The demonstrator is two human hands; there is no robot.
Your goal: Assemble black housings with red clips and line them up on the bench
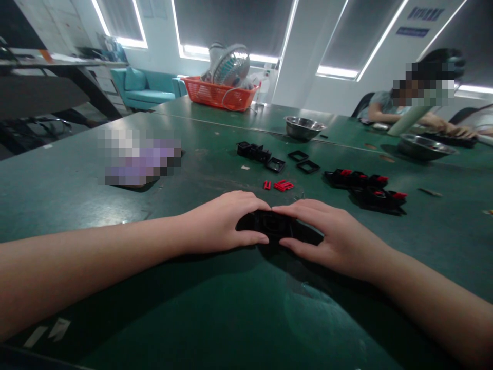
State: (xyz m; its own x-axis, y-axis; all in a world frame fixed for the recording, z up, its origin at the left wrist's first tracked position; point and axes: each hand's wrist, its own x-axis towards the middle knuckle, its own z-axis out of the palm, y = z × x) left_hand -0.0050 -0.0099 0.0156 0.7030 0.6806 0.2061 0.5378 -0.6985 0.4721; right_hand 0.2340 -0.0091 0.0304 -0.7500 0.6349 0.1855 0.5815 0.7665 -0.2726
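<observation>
Left hand (225, 223) and right hand (341, 234) both pinch black part (274, 224), near side of table (231, 313), red clips (284, 185) farther off. Best: squeeze evenly, hold it level, fingertips off its middle.

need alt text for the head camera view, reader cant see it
A person's left hand and right hand hold a black part between them at a green table. Beyond lie small red pieces, more black parts and metal bowls; another person is at far right.

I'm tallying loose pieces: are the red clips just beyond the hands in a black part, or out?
Out: the red clips lie on the green table, apart from the held black part.
</observation>
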